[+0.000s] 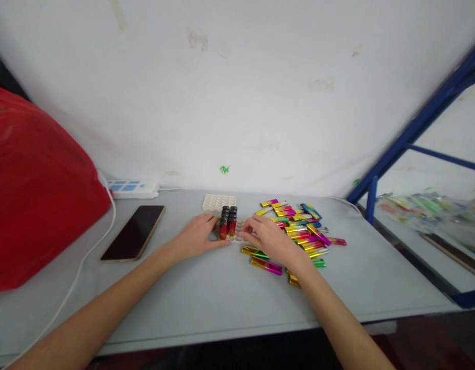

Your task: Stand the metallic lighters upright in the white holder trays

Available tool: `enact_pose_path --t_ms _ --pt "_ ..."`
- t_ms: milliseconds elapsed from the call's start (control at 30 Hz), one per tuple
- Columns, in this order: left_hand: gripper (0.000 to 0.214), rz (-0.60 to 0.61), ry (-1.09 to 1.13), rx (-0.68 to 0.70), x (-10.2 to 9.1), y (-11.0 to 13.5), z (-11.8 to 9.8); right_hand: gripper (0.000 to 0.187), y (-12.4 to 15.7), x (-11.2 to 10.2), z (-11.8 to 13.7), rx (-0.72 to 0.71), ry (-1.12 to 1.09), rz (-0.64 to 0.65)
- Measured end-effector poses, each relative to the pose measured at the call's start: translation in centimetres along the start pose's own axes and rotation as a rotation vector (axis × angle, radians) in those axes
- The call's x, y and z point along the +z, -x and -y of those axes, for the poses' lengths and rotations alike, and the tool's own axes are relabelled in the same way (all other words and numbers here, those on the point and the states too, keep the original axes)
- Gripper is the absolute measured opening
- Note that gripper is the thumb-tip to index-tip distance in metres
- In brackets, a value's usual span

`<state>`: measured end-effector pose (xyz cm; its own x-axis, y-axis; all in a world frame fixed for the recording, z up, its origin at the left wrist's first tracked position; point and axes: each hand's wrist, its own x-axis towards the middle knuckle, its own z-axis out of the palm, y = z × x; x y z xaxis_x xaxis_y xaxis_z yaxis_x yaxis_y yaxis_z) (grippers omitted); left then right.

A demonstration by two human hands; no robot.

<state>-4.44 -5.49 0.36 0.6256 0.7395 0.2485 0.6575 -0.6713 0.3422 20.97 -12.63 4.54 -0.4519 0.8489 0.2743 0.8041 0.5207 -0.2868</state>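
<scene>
Several red lighters (232,227) with black tops stand upright in rows at the left part of a cream tray (238,238) with round holes. My left hand (199,232) wraps round the tray's left end, thumb along the front and fingers behind, beside the lighters. Over the tray's right part, my right hand (266,234) has its fingers curled towards the thumb; what they hold, if anything, is hidden. Just right of that hand lies a loose pile of shiny, multicoloured lighter-shaped pieces (299,234), some partly covered by the hand and wrist.
A second cream holed tray (219,202) lies behind, near the wall. To the left are a phone (134,233), a white power strip (133,188), a white cable (83,259) and a large red bag (40,190). A blue metal frame (410,131) stands at the right.
</scene>
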Motion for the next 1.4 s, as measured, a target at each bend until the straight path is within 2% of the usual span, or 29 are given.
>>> enact_pose_path --t_ms 167,367,533,600,700,800,867,1000,1133,1267,1400 --pt "0.060 0.021 -0.020 -0.019 0.0 -0.1 -0.1 0.005 2.5 -2.1 -0.7 0.020 0.049 0.177" --pt "0.058 0.014 0.000 -0.009 -0.1 0.0 0.0 0.012 3.9 -2.2 -0.7 0.083 0.027 0.213" --pt "0.055 0.032 -0.018 -0.009 -0.3 0.1 -0.2 0.005 3.6 -2.1 -1.2 0.037 -0.080 0.111" --pt "0.053 0.038 -0.028 -0.010 -0.3 0.1 -0.3 0.010 3.4 -2.1 -1.8 0.042 -0.220 0.029" --pt "0.052 0.030 -0.043 -0.021 -0.2 0.0 -0.2 0.023 3.0 -2.2 -2.6 0.130 -0.469 -0.120" --pt "0.053 0.013 -0.035 -0.024 -0.1 0.0 -0.1 0.034 2.6 -2.4 -2.9 0.213 -0.662 -0.164" --pt "0.053 0.010 -0.033 -0.025 -0.1 0.0 -0.1 0.037 2.3 -2.6 -2.7 0.227 -0.667 -0.182" --pt "0.053 0.031 -0.047 -0.032 -0.2 0.0 -0.2 0.035 1.5 -2.9 -2.1 0.229 -0.600 -0.326" --pt "0.055 0.029 -0.044 -0.030 -0.2 0.0 -0.2 0.043 0.2 -2.1 -1.4 0.313 -0.865 -0.432" --pt "0.054 0.020 -0.032 -0.025 -0.1 0.0 0.0 0.053 -0.7 -1.1 -0.5 0.349 -1.198 -0.413" --pt "0.055 0.009 -0.015 -0.011 0.0 0.1 0.1 0.052 -0.9 0.1 0.4 0.325 -1.323 -0.292"
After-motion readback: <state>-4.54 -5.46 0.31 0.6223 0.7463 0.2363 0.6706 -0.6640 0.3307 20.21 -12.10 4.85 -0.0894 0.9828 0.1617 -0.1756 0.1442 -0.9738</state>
